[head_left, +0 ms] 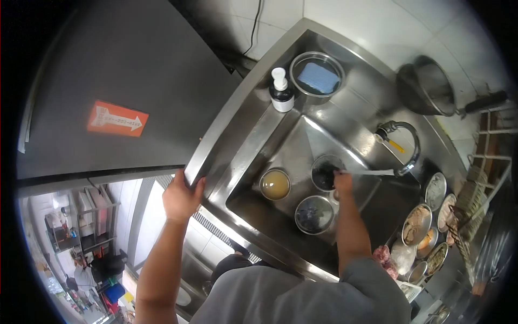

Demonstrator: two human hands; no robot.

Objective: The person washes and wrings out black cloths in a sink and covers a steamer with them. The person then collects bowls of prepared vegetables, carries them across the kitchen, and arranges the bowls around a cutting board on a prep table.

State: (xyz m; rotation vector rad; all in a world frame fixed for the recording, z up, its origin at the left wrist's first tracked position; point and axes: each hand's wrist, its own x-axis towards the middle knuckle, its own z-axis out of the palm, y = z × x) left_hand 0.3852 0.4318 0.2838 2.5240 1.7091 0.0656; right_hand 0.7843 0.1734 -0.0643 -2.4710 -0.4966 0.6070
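Observation:
My right hand (343,182) is closed at the right edge of a round metal bowl (327,173) with dark contents in the sink (302,135). Water (367,173) streams from the curved faucet (413,154) towards that hand and bowl. Just below sits a second bowl (314,215) with dark pieces in liquid, and to the left a bowl of yellowish liquid (275,184). My left hand (183,195) grips the sink's front left rim.
A pump bottle (282,97) and a pot with a blue cloth (318,78) stand on the sink's back ledge. Several food bowls (416,224) and raw meat (384,259) lie at the right. A dark pan (426,86) leans against the wall. A grey cabinet (124,70) fills the left.

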